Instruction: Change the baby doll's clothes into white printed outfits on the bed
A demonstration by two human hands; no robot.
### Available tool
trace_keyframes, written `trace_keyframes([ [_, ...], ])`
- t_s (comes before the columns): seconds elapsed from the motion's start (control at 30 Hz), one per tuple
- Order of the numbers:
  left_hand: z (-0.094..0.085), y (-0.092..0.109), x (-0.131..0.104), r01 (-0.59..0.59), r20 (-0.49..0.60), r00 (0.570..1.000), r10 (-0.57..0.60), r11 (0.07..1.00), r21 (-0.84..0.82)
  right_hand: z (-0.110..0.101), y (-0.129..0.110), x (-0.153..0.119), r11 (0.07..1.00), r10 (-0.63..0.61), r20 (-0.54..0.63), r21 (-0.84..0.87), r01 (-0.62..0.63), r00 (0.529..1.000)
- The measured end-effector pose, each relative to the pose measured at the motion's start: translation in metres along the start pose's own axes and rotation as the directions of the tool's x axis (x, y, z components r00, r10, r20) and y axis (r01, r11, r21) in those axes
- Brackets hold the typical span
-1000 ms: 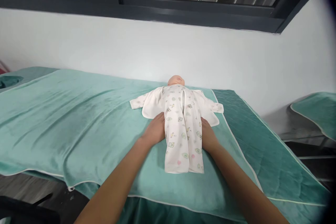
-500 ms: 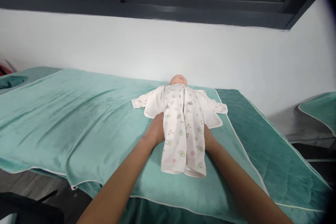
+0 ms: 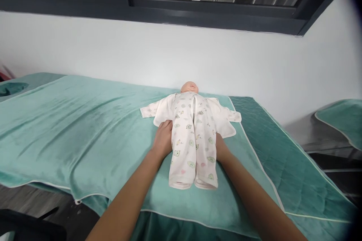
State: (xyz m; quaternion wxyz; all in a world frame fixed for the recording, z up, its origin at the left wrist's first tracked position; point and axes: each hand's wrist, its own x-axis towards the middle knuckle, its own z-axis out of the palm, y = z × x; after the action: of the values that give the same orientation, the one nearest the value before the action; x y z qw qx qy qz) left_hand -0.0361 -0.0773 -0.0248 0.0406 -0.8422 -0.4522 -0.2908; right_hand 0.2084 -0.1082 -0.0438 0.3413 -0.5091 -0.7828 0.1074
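A baby doll (image 3: 189, 87) lies on its back on a green blanket, its head toward the wall. White patterned trousers (image 3: 185, 139) cover its front and legs, over a white top (image 3: 166, 108) whose sleeves spread to both sides. My left hand (image 3: 164, 137) rests against the left edge of the trousers, its fingertips partly under the cloth. At the right edge my right hand (image 3: 222, 148) reaches beneath the trousers, and its fingers are hidden. What either hand grips cannot be made out.
The light green blanket (image 3: 85, 120) spreads over the bed, with a darker quilted cover (image 3: 283, 150) on the right. Behind stands a white wall (image 3: 158, 52) below a dark window frame (image 3: 212, 17). A black object (image 3: 31, 224) is at the lower left.
The view has shifted slightly, so the doll and both hands appear a little further left. The trouser legs' lower ends stand slightly further apart.
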Motion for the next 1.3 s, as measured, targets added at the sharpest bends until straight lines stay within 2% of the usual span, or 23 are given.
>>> trace_keyframes([
  [0.1,-0.002,-0.002,-0.007,-0.052,-0.141,0.988,0.062,0.996,0.073,-0.001,0.000,0.000,0.999,0.008,-0.017,-0.036,-0.008,1.000],
  [0.2,-0.002,-0.003,-0.012,-0.064,-0.207,0.975,0.083,0.994,0.092,-0.003,-0.001,-0.001,0.999,-0.015,-0.035,-0.035,0.014,0.999],
  [0.4,0.000,-0.007,-0.013,-0.067,-0.190,0.979,0.076,0.996,0.055,-0.006,0.003,-0.013,0.984,-0.144,-0.084,-0.116,0.133,0.986],
  [0.57,0.002,-0.010,-0.014,-0.074,-0.167,0.983,0.072,0.997,-0.004,-0.010,0.000,-0.028,0.981,-0.153,-0.075,-0.134,0.142,0.985],
  [0.73,0.001,-0.009,-0.014,-0.065,-0.194,0.979,0.059,0.998,-0.023,-0.012,-0.005,-0.031,0.978,-0.172,-0.087,-0.131,0.160,0.981],
  [1.03,0.001,-0.011,-0.013,0.096,-0.133,0.987,-0.089,0.995,0.041,-0.020,-0.014,-0.034,0.993,-0.089,0.009,-0.078,0.089,0.996],
  [1.2,0.003,-0.013,-0.012,0.259,-0.146,0.954,-0.262,0.965,-0.040,-0.022,-0.018,-0.041,0.999,0.014,-0.055,0.034,-0.012,0.998],
  [1.3,0.006,-0.016,-0.011,0.387,-0.150,0.906,-0.396,0.918,-0.087,-0.022,-0.013,-0.045,0.990,0.135,-0.194,0.059,-0.126,0.972],
])
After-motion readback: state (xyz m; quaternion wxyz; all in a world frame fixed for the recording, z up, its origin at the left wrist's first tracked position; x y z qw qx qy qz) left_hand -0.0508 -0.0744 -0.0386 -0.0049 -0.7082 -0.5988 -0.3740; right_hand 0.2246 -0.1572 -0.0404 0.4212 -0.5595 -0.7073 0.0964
